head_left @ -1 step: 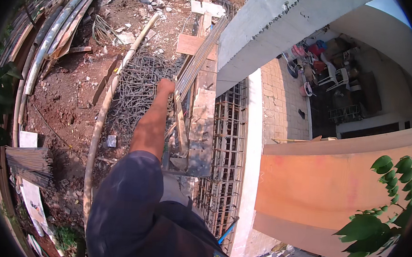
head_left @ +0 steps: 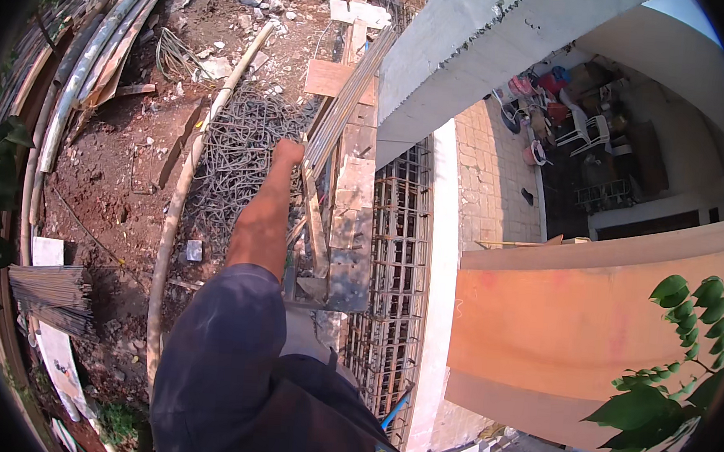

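My left hand (head_left: 288, 151) is closed in a fist at the end of a long arm reach. Its thumb side lies against the near end of a bundle of thin straight steel rods (head_left: 348, 106); whatever the fingers enclose is hidden. The rods lie slantwise on a narrow plank workbench (head_left: 350, 280). Just below the fist, a narrow wooden batten (head_left: 315, 227) slopes along the bench. Left of the hand, a heap of bent rebar stirrups (head_left: 230, 162) covers the ground. My right hand is out of the picture.
A long pole (head_left: 182, 188) lies left of the stirrups. Farther left is a bundle of short rods (head_left: 53, 297). Right of the bench runs a rebar cage (head_left: 398, 254), beside a concrete beam (head_left: 449, 60) and an orange panel (head_left: 589, 334). Green leaves (head_left: 647, 410) hang at lower right.
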`<state>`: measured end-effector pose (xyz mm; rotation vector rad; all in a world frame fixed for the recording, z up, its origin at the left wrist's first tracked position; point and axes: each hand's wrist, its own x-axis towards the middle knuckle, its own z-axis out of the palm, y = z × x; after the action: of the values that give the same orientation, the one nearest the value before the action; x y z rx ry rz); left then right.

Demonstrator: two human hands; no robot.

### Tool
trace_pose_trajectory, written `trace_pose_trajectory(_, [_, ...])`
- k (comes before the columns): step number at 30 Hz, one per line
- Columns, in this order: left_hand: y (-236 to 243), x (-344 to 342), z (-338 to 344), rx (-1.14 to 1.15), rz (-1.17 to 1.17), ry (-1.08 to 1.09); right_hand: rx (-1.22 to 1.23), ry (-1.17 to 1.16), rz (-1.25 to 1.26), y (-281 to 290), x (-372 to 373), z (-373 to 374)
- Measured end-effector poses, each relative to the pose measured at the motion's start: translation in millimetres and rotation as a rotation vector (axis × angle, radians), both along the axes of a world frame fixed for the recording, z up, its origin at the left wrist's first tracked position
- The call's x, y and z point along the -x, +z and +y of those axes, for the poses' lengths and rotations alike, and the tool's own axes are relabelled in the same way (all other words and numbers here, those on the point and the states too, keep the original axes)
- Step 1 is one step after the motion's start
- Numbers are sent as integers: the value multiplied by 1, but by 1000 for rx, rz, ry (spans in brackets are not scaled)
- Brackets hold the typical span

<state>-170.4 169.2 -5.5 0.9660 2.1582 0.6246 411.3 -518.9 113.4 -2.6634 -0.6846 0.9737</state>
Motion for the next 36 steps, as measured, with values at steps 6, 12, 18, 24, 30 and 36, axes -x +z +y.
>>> trace_pose_trajectory(6, [-45, -7, 40, -222, -243, -54, 132, 100, -64, 17, 25, 1])
trace_pose_trajectory(12, [1, 36, 30, -188, -362, -278, 184, 212, -93, 20, 35, 3])
trace_pose_trajectory(18, [119, 65, -61, 63, -1105, -364, 153, 351, -128, 11, 23, -13])
trace_pose_trajectory(24, [112, -15, -211, 183, -1384, -283, 24, 468, -165, -29, -12, -5])
trace_pose_trajectory(30, [80, -97, -233, -117, -1211, 104, -13, 388, 18, -2, -16, 63])
trace_pose_trajectory(36, [152, -250, -318, -199, -1254, 291, -67, 278, 160, -43, -90, 22])
